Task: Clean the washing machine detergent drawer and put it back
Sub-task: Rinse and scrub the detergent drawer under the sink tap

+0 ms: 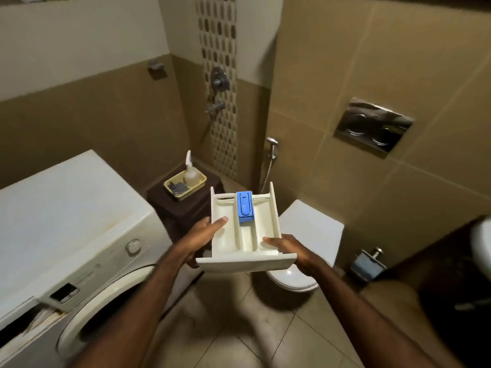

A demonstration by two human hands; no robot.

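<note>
Head view: both hands, left hand [204,236] and right hand [289,248], hold the drawer [245,235] by its sides, right of the washing machine [79,235]; cleaning and putting back look left to do.

On my feed I see a dark brown stool [183,205] in the far corner, carrying a yellow tray [198,183]. In the tray stands a clear bottle [191,174] with a white nozzle, and beside it lies a dark checked cloth [178,188]. Lower right of the stool sits a white toilet [308,235], lid down. On the tan wall above it I make out a chrome flush plate [373,127], and near the corner a hand sprayer [272,148] hangs on its hose. A shower mixer [220,78] is mounted on the patterned tile strip. Grey tiles cover the floor [255,328].
</note>
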